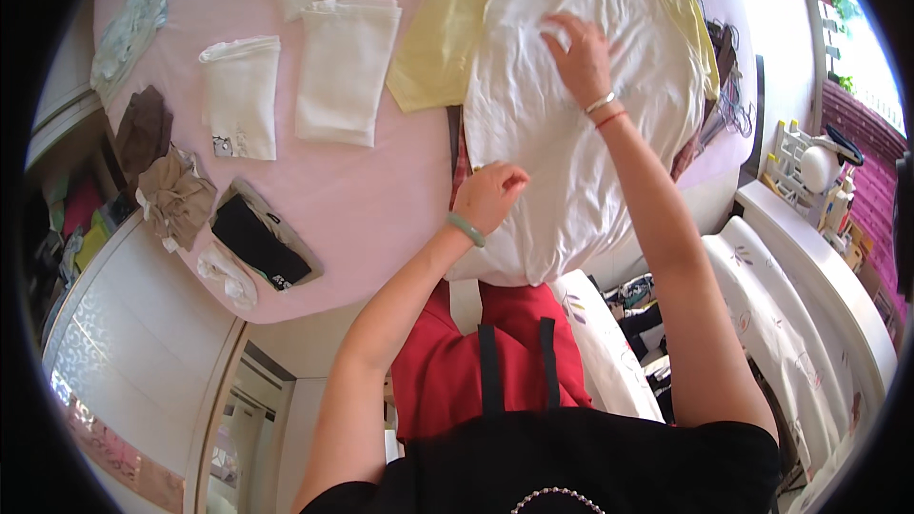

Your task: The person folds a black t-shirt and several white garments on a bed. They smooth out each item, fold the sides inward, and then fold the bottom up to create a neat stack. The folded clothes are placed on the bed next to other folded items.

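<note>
A white T-shirt (562, 148) with pale yellow sleeves lies spread over the bed, its hem hanging toward me past the near edge. My right hand (579, 59) is on its upper chest, fingers bent but apart, holding nothing. Lower down, at the shirt's left side, my left hand (488, 196) has its fingers curled in; whether cloth is pinched in them is hidden. Wrinkles run down the white fabric between and below the hands. Reddish plaid cloth (462, 171) shows from under the shirt.
Left of the shirt, folded white garments (347, 71) lie on the pink bed sheet (286, 190). Farther left are a brown crumpled cloth (176, 195), a folded black cloth (257, 238) and a pale bluish one (131, 29). Wire hangers (728, 100) sit at the right.
</note>
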Motion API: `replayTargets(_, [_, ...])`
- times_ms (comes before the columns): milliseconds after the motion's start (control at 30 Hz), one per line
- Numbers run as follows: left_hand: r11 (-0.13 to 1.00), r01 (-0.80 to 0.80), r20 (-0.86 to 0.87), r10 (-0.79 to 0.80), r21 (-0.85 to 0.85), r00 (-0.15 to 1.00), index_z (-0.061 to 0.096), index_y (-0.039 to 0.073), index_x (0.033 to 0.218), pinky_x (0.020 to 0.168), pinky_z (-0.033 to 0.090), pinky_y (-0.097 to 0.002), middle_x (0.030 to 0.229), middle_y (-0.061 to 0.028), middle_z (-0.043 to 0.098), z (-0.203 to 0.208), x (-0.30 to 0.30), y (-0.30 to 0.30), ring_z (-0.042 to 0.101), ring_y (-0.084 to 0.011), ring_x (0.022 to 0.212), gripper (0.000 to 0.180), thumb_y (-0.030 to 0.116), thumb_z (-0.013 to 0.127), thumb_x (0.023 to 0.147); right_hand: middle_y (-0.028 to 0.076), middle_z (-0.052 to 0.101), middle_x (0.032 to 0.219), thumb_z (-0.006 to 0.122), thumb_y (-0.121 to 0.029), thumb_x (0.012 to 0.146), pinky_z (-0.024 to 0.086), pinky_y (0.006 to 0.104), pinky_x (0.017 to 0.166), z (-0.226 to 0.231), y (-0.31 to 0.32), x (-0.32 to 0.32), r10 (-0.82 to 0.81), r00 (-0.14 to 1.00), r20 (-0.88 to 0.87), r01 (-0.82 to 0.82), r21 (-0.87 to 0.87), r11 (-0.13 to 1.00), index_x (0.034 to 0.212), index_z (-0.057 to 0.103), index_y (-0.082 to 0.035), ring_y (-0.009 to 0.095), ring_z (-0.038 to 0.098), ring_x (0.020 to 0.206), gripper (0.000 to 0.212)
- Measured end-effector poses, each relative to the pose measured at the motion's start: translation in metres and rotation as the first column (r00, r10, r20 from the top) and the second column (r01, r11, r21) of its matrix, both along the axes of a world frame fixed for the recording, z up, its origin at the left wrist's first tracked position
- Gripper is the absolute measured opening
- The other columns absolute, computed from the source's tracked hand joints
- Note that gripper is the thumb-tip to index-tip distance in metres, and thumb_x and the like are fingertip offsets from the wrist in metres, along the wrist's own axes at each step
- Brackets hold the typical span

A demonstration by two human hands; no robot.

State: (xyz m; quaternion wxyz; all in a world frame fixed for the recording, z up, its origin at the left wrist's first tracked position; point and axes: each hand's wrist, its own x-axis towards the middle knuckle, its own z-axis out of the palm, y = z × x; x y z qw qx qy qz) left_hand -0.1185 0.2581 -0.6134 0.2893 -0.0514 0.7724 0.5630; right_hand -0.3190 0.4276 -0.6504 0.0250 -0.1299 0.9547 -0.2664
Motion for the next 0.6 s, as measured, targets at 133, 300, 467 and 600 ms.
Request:
replayTargets(133, [0.969, 0.235, -0.130, -0.243, -0.077, 0.961, 0.067, 0.011, 0.095, 0.084, 0.047, -0.0392, 0.094, -0.0054, 0.064, -0.001, 0.060, 0.006, 0.061, -0.0258, 0.094, 0.020, 0.026, 0.074, 0.082, 0.005, 0.068, 0.085, 0.066, -0.018, 0.087, 0.044, 0.0395, 0.082, 0.013, 0.012, 0.097, 0.004, 0.973, 0.230, 0.027, -0.128, 0.991, 0.091, 0.072, -0.012, 0.026, 0.061, 0.088, 0.010])
replayTargets(300, [0.910, 0.340, -0.238, -0.394, -0.237, 0.888, 0.067, 0.012, 0.086, 0.085, 0.046, -0.0395, 0.095, -0.0041, 0.062, -0.002, 0.111, -0.003, 0.058, -0.0261, 0.093, 0.022, 0.027, 0.078, 0.075, 0.004, 0.066, 0.083, 0.066, -0.015, 0.088, 0.044, 0.0389, 0.082, 0.028, 0.029, 0.189, -0.062, 0.946, 0.319, 0.099, -0.101, 0.990, 0.090, 0.071, -0.010, 0.027, 0.060, 0.086, 0.007])
replayTargets(467, [0.926, 0.363, -0.259, -0.377, -0.099, 0.890, 0.063, 0.009, 0.081, 0.077, 0.047, -0.0404, 0.082, -0.0074, 0.062, -0.004, 0.103, 0.002, 0.060, -0.0279, 0.081, 0.013, 0.016, 0.074, 0.078, 0.005, 0.065, 0.082, 0.069, -0.012, 0.086, 0.045, 0.0385, 0.078, 0.066, 0.023, 0.230, -0.091, 0.953, 0.288, 0.137, -0.144, 0.980, 0.089, 0.070, -0.009, 0.026, 0.059, 0.084, 0.005])
replayTargets(600, [0.961, 0.275, -0.069, -0.272, 0.036, 0.960, 0.060, 0.004, 0.091, 0.072, 0.048, -0.0406, 0.084, -0.0099, 0.062, 0.015, 0.090, -0.003, 0.062, -0.0303, 0.082, 0.014, 0.012, 0.070, 0.084, 0.006, 0.064, 0.080, 0.073, -0.011, 0.083, 0.048, 0.0363, 0.069, 0.095, 0.024, 0.255, -0.160, 0.922, 0.353, 0.258, -0.251, 0.933, 0.087, 0.067, -0.006, 0.025, 0.059, 0.076, 0.008])
